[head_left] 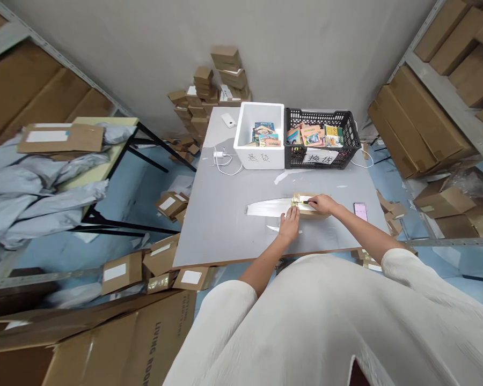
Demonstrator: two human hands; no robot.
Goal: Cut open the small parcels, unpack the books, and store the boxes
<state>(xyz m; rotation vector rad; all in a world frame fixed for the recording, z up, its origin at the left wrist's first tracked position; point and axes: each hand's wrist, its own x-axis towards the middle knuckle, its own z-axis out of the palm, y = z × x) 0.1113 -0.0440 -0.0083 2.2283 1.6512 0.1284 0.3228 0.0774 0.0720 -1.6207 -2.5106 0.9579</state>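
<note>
A small cardboard box [317, 214] with shiny tape at its left end lies on the grey table [225, 236]. My right hand [322, 204] is closed around a utility knife [305, 202] with a dark and yellow handle, whose tip points left over the taped top. At the box's near left corner rests my left hand [290, 224], fingers stretched out and touching the box; a ring shows on one finger. A silvery-white strip or sheet [268, 207] extends left from the box. I cannot make out how deep the blade sits.
Behind the box stand a white foam box [261, 158] and a black plastic crate [298, 159], both holding colourful booklets. A phone [360, 211] lies on the right, a white device [228, 120] at the back left. Cartons [123, 272] crowd the floor; grey parcels [36, 190] cover a side table.
</note>
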